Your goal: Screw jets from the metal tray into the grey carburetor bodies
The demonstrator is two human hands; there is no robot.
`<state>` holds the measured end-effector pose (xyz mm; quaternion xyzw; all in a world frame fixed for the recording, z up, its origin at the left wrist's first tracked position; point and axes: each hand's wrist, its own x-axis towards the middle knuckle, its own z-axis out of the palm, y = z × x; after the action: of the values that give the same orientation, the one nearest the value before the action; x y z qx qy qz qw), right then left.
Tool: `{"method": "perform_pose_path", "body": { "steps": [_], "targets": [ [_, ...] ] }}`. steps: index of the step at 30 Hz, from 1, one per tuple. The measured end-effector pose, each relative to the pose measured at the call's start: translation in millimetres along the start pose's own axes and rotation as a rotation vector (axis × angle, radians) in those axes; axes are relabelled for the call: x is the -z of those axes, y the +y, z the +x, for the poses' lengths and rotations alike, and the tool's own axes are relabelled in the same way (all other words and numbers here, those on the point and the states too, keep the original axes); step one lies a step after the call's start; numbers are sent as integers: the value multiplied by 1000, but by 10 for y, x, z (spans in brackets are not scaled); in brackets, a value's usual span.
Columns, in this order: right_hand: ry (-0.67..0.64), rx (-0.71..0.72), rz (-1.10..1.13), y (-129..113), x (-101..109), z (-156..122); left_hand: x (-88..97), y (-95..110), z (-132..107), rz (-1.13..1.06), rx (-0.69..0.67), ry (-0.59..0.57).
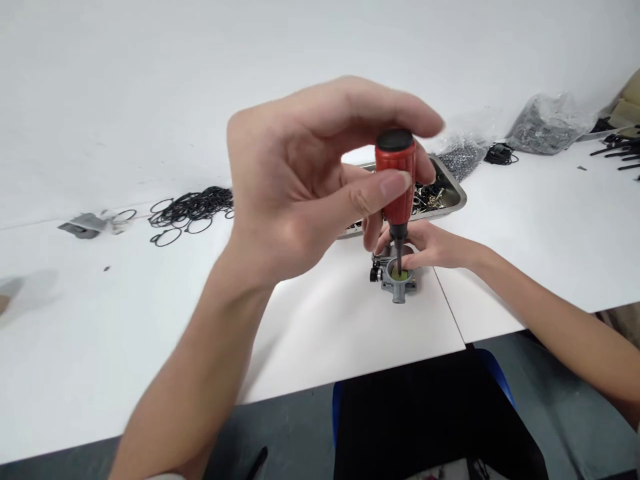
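My left hand [310, 180] is raised in the foreground, thumb and fingers around the red handle of a screwdriver [395, 177] with a black cap. The screwdriver stands upright, its tip down in the round opening of a small grey metal carburetor [399, 290]. Something yellow-green shows inside that opening, and a black knob sticks out at the left side. Fingers of my right hand [425, 245] grip the carburetor from behind against the white table; some fingertips are hidden behind the screwdriver and the part.
Behind my hands a metal tray [457, 199] holds many small parts. Black rubber rings [193, 208] lie in a heap to the left, near a grey piece [83, 225]. Plastic bags [547, 123] and black parts [623, 147] lie at the right. A table seam runs beside the carburetor.
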<state>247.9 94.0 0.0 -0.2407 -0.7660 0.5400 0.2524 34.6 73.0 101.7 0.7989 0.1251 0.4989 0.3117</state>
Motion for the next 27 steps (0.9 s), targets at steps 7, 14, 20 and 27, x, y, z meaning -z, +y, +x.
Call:
{"method": "perform_pose_path", "body": {
  "steps": [7, 14, 20, 27],
  "targets": [
    [9, -4, -34, 9, -4, -1, -4, 55, -4, -30, 27, -13],
    [-11, 1, -56, 1, 11, -8, 50, -49, 43, -94, -85, -131],
    [-22, 16, -58, -5, 22, -11, 25, -30, 46, -58, -80, -26],
    [-19, 8, -77, 6, 26, -18, 34, -38, 68, -36, -148, -70]
  ]
}}
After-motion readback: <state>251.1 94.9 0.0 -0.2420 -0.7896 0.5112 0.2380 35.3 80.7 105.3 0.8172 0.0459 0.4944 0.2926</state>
